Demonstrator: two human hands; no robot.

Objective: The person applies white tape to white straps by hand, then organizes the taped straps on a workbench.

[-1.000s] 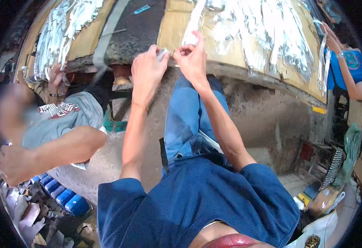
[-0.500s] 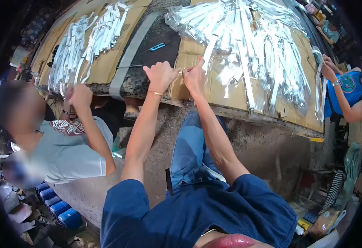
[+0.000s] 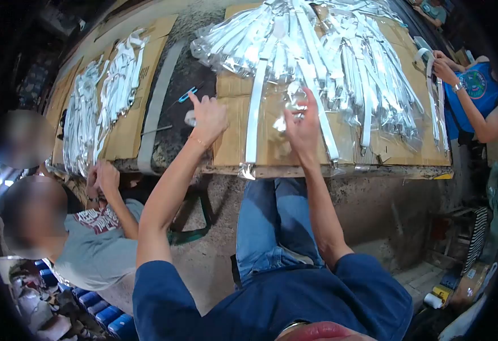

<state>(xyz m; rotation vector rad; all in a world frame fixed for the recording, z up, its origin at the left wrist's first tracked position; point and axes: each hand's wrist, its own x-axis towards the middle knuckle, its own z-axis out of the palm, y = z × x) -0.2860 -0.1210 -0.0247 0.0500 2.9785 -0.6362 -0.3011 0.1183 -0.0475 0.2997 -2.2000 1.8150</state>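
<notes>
My left hand (image 3: 208,118) is over the dark strip of table, its fingers partly bent and apart. One fingertip points at the blue-handled thread snips (image 3: 188,95), and a small whitish piece (image 3: 190,118) shows beside the hand. My right hand (image 3: 303,126) is raised above the cardboard, thumb and forefinger spread, close to shiny clear plastic (image 3: 295,94). A white strap (image 3: 254,122) in clear wrap lies lengthwise between my hands, its end at the table edge. Beyond is a fanned pile of wrapped white straps (image 3: 277,42).
More white straps (image 3: 121,79) lie on cardboard at the left, near a seated person in a grey shirt (image 3: 98,244). A person in a blue top (image 3: 476,91) handles a strap at the right. A thin metal rod (image 3: 157,129) lies by a grey band (image 3: 161,108).
My hands were together over the cardboard and are now apart, the left shifted left and lower, the right moved right. My view has shifted, and a wrapped strap now extends to the edge.
</notes>
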